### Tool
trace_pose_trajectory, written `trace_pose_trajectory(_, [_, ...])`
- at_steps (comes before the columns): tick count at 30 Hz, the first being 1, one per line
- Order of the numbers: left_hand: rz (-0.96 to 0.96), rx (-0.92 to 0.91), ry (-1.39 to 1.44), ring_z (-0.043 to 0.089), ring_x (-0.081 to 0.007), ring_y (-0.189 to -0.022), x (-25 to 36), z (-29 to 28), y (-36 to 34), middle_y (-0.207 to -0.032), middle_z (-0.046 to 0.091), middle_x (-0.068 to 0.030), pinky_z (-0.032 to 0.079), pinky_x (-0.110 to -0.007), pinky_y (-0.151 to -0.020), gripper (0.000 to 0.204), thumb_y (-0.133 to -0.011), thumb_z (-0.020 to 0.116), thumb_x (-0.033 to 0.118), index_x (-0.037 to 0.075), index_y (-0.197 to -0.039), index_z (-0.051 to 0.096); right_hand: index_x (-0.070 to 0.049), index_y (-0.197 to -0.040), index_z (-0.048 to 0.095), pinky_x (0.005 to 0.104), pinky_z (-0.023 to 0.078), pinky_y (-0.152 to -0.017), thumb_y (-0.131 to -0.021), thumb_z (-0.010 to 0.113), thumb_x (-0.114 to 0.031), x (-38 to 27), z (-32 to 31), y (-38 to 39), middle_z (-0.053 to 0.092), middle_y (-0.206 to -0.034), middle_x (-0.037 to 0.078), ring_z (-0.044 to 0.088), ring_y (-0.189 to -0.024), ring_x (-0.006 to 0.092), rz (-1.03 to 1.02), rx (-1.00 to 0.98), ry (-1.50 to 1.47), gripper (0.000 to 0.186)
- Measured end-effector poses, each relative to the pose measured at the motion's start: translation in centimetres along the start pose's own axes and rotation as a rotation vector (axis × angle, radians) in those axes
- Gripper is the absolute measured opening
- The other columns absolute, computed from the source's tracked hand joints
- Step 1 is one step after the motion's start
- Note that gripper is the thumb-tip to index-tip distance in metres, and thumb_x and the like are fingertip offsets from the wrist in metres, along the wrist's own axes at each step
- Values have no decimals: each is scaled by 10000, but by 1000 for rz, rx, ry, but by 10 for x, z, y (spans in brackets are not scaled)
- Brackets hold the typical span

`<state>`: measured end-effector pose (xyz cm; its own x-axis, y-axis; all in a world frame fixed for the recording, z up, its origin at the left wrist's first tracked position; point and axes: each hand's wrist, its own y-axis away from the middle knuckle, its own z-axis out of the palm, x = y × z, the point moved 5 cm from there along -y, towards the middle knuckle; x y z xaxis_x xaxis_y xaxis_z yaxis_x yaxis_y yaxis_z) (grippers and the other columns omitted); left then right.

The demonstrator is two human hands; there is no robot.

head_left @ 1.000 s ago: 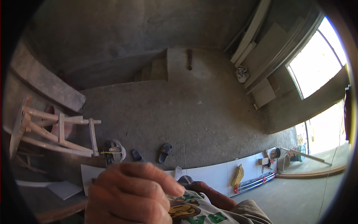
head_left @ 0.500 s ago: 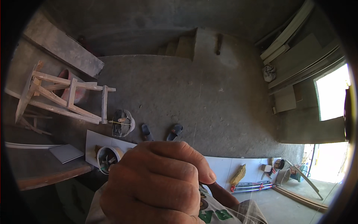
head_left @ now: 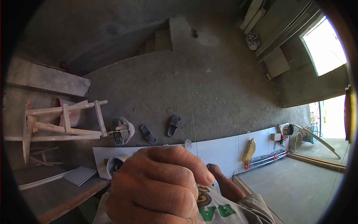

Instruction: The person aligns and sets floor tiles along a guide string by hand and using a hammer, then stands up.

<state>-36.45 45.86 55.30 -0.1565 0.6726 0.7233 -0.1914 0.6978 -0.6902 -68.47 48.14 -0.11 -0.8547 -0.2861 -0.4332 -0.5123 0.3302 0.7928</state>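
— What were the fingers doing?

— Those of the one big hand, close under the camera, were curled into a loose fist, knuckles up. They pressed down against a pale shirt with green and brown print on it. Whether they pinched the cloth or held anything small inside the fist, I could not tell. Which hand it was I could not tell either.

— And the other hand?

— Only a fingertip or thumb showed just right of the fist, touching the shirt; how the rest of it stood was hidden.

— Where did the shirt lie?

— At the bottom edge of the view, directly under the fist and right of it.

— What lay beyond?

— Just past the knuckles ran a row of white tiles along the floor. A white bucket stood at the tiles' left end, near the fist. On the tiles to the right lay a yellowish rag beside a red and grey level. Farther off on the grey concrete floor a pair of dark sandals lay apart from each other, with a grey sack just left of them. A rough wooden trestle stood at the far left, a loose grey tile on a plank below it. Buckets and tools were piled at the far right by the bright doorway.
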Motion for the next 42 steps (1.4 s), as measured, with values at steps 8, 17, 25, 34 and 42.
trace_pose_trajectory(8, [-20,-37,-38,535,-90,-467,2,-4,-3,-576,606,16,505,-272,-641,145,-770,695,118,105,-663,598,-85,-968,679,439,512,-796,-866,446,-282,22,49,4,649,-1025,185,623,-970,344,-24,-144,274,321])
trace_pose_trajectory(17, [-81,-38,-43,545,-92,-486,-20,-10,1,-578,605,14,506,-272,-643,145,-781,692,131,101,-678,595,-34,-888,669,441,512,-773,-829,485,-298,-15,70,-40,660,-950,201,644,-879,356,-188,-6,312,327])
trace_pose_trajectory(25, [-166,-122,-15,521,-126,-463,-27,-8,29,-593,593,-16,510,-333,-664,246,-739,728,241,67,-625,597,-65,-907,673,438,500,-783,-846,502,-302,-13,17,13,660,-977,158,623,-903,363,133,285,-156,297])
trace_pose_trajectory(34, [-480,-980,936,608,-167,-726,-12,46,107,-813,661,-50,480,-343,-735,137,-786,708,167,61,-873,703,-19,-1009,654,449,475,-857,-847,515,-363,-73,83,63,637,-1024,232,606,-983,381,470,340,-476,405])
trace_pose_trajectory(42, [-259,-1456,1622,556,-247,-794,54,43,150,-1033,591,-101,417,-352,-660,190,-879,559,226,158,-1010,679,-25,-1075,633,447,448,-903,-874,487,-359,-155,173,87,624,-1060,244,584,-1027,383,642,402,-695,416])
